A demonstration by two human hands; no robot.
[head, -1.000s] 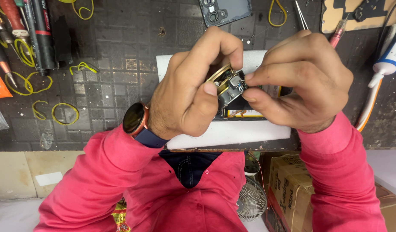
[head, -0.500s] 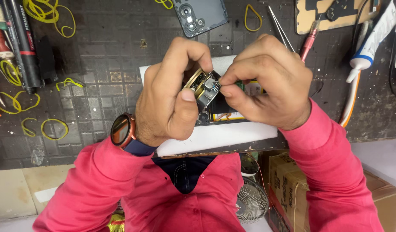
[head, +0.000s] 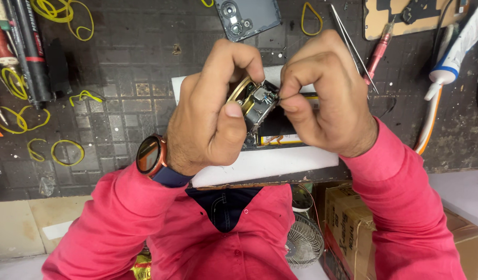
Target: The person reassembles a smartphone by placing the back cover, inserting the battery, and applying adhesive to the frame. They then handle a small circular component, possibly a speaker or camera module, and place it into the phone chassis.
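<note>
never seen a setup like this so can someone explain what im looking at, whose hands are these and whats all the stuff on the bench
There is no machine here: a person in a pink shirt wears a camera on the head, looking down at their own two hands. The left hand, with a round watch on its wrist, grips a small electronic part with metal pieces. The right hand pinches at its edge with fingertips; what it pinches is too small to tell. Below lies a dark gridded work mat with a white sheet, yellow rubber bands, a phone back cover, tweezers, a red screwdriver and a white tube.
</note>
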